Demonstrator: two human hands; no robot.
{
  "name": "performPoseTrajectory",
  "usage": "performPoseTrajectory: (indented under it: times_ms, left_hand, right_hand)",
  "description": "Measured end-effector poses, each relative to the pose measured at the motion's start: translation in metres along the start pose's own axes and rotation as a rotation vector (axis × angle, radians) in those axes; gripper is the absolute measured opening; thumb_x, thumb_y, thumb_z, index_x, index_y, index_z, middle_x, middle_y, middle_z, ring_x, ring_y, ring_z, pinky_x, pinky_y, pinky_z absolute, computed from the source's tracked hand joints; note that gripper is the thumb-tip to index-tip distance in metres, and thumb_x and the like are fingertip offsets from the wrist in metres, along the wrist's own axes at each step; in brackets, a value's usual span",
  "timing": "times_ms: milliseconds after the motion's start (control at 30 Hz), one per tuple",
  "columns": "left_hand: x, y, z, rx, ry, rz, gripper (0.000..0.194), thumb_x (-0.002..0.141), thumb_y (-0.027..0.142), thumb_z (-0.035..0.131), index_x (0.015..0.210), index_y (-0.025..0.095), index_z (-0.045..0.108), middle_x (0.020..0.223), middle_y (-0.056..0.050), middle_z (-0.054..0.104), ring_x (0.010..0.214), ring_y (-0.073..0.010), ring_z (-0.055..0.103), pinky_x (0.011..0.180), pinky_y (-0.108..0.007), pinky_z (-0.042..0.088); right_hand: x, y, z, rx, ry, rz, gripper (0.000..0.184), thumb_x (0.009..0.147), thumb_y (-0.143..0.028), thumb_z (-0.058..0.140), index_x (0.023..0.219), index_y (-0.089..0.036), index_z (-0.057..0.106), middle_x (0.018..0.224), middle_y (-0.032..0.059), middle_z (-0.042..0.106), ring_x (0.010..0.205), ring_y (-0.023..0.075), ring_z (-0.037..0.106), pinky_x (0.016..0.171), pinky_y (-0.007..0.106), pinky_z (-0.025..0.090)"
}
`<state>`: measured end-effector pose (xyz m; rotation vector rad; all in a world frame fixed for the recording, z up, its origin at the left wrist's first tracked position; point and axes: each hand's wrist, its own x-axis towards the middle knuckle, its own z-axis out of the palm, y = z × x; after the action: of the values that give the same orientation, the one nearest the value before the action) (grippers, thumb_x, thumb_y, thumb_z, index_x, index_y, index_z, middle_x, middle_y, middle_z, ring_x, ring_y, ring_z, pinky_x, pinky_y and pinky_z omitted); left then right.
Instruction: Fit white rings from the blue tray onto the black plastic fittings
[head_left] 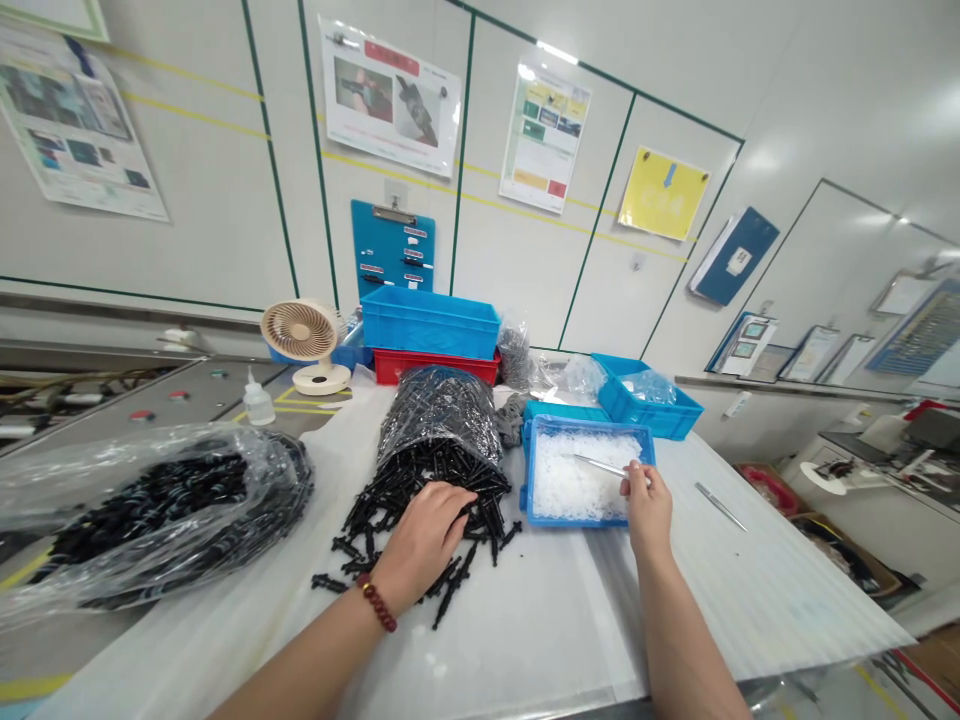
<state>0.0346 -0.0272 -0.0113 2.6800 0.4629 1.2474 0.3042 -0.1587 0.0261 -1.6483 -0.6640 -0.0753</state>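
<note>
My left hand (426,535), a beaded bracelet on its wrist, lies over a pile of slim black plastic parts (480,505). Its thumb and forefinger are apart. The fingertips reach in among the parts, so what they touch is partly hidden. The pile spills from a clear plastic bag (442,405) onto the white table covering. My right hand (647,505) is closed around metal tweezers (600,465), whose tips point left over a blue bin (529,480). Many small white translucent pieces (570,490) fill that bin.
A second clear bag of black parts (172,510) lies at left. Behind stand a fan (300,335), a dropper bottle (259,402), a blue crate (431,325) on a red one (390,368), and another blue bin (660,410). Another pair of tweezers (720,505) lies at right.
</note>
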Motion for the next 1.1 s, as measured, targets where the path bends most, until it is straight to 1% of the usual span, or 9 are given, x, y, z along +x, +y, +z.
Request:
performPoseTrajectory:
  times_ms: [133, 200, 300, 400, 500, 767, 867, 967, 1100]
  left_hand:
    - [-0.002, -0.001, 0.001, 0.002, -0.005, 0.002, 0.021, 0.087, 0.015, 0.04, 0.103, 0.015, 0.054, 0.095, -0.008, 0.06, 0.092, -0.0204, 0.052, 0.082, -0.039, 0.046]
    - [-0.002, -0.001, 0.001, 0.001, -0.008, 0.006, 0.021, 0.087, 0.015, 0.04, 0.102, 0.015, 0.055, 0.095, -0.008, 0.06, 0.091, -0.0202, 0.052, 0.082, -0.038, 0.046]
    - [-0.001, -0.001, 0.001, 0.001, -0.001, 0.009, 0.021, 0.087, 0.015, 0.04, 0.102, 0.015, 0.055, 0.095, -0.008, 0.06, 0.09, -0.0199, 0.053, 0.081, -0.038, 0.047]
    - [0.0, 0.0, 0.0, -0.001, 0.002, 0.011, 0.021, 0.086, 0.015, 0.04, 0.1, 0.015, 0.056, 0.094, -0.007, 0.061, 0.089, -0.0196, 0.053, 0.081, -0.038, 0.047]
    - [0.001, 0.001, -0.001, -0.004, 0.001, 0.008, 0.021, 0.086, 0.015, 0.041, 0.099, 0.015, 0.056, 0.092, -0.007, 0.061, 0.088, -0.0194, 0.054, 0.08, -0.037, 0.047]
    - [0.0, 0.0, 0.0, -0.01, -0.015, 0.001, 0.02, 0.086, 0.014, 0.04, 0.099, 0.016, 0.056, 0.092, -0.008, 0.061, 0.088, -0.02, 0.054, 0.08, -0.038, 0.047]
    - [-0.001, -0.001, 0.0, -0.016, -0.01, 0.003, 0.02, 0.086, 0.015, 0.041, 0.099, 0.016, 0.056, 0.092, -0.008, 0.061, 0.087, -0.0199, 0.054, 0.079, -0.038, 0.047]
    - [0.0, 0.0, 0.0, -0.021, -0.015, 0.0, 0.02, 0.086, 0.015, 0.041, 0.099, 0.015, 0.057, 0.091, -0.008, 0.061, 0.087, -0.02, 0.054, 0.079, -0.038, 0.048]
    - [0.0, 0.0, 0.0, -0.025, -0.027, -0.011, 0.02, 0.086, 0.014, 0.041, 0.099, 0.016, 0.057, 0.091, -0.007, 0.061, 0.087, -0.0203, 0.054, 0.078, -0.038, 0.047]
  right_hand:
    - [0.005, 0.003, -0.006, 0.067, 0.157, 0.036, 0.04, 0.076, -0.058, 0.042, 0.068, -0.019, 0.049, 0.05, -0.0051, 0.044, 0.043, 0.0099, 0.034, 0.044, 0.023, 0.027]
    - [0.006, 0.003, -0.011, 0.03, 0.226, 0.009, 0.037, 0.077, -0.055, 0.042, 0.068, -0.019, 0.047, 0.052, -0.0049, 0.045, 0.044, 0.0097, 0.035, 0.046, 0.023, 0.028]
    - [0.006, 0.001, -0.015, -0.072, 0.275, -0.063, 0.034, 0.079, -0.051, 0.041, 0.068, -0.02, 0.046, 0.055, -0.0044, 0.047, 0.046, 0.0104, 0.038, 0.049, 0.024, 0.03]
    - [0.006, -0.001, -0.015, -0.149, 0.257, -0.125, 0.034, 0.08, -0.05, 0.039, 0.067, -0.02, 0.046, 0.056, -0.0034, 0.048, 0.05, 0.012, 0.042, 0.054, 0.024, 0.032]
    - [0.005, 0.0, -0.014, -0.199, 0.236, -0.154, 0.036, 0.081, -0.052, 0.037, 0.068, -0.02, 0.046, 0.056, -0.0029, 0.048, 0.052, 0.013, 0.043, 0.056, 0.025, 0.032]
    - [0.003, 0.001, -0.017, -0.236, 0.267, -0.134, 0.038, 0.081, -0.055, 0.035, 0.07, -0.02, 0.047, 0.054, -0.0025, 0.048, 0.053, 0.0145, 0.045, 0.056, 0.025, 0.033]
    - [0.002, -0.001, -0.017, -0.236, 0.285, -0.154, 0.039, 0.081, -0.055, 0.035, 0.07, -0.02, 0.047, 0.054, -0.0025, 0.048, 0.053, 0.0143, 0.045, 0.056, 0.025, 0.033]
    - [0.001, -0.002, -0.017, -0.231, 0.273, -0.175, 0.04, 0.082, -0.056, 0.034, 0.07, -0.02, 0.047, 0.054, -0.0026, 0.048, 0.052, 0.014, 0.045, 0.056, 0.024, 0.033]
    - [0.001, -0.001, -0.017, -0.253, 0.255, -0.167, 0.042, 0.081, -0.059, 0.033, 0.07, -0.02, 0.047, 0.054, -0.0026, 0.048, 0.052, 0.0142, 0.045, 0.055, 0.024, 0.032]
